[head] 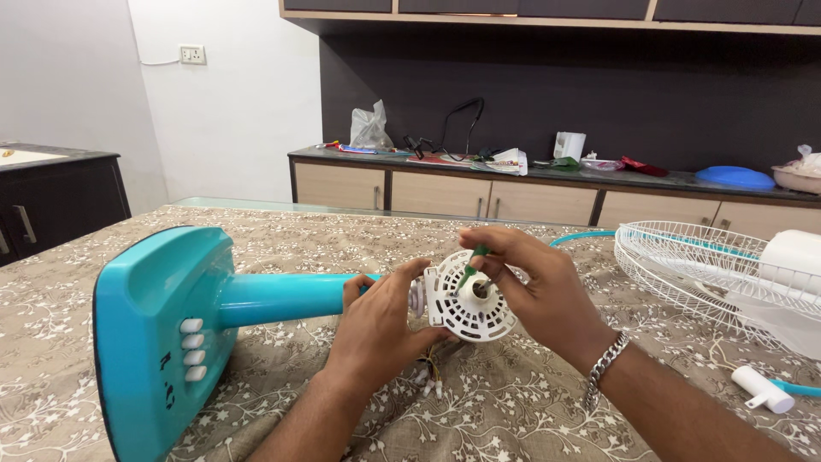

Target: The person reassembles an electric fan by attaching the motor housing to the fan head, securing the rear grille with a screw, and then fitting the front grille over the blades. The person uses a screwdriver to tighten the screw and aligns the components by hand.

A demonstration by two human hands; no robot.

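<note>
Here, the left hand (376, 321) grips a white vented motor housing (469, 299) on a teal fan stand (171, 329) lying mid-counter (77, 291), while the right hand (534, 287) holds a green screwdriver (472, 263) in it; wire guard (684, 261) near the right edge.

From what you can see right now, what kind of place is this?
Probably a room in a home, not a workshop: a table under a floral tablecloth, wooden cabinets along a cluttered counter, and a wall socket.
</note>
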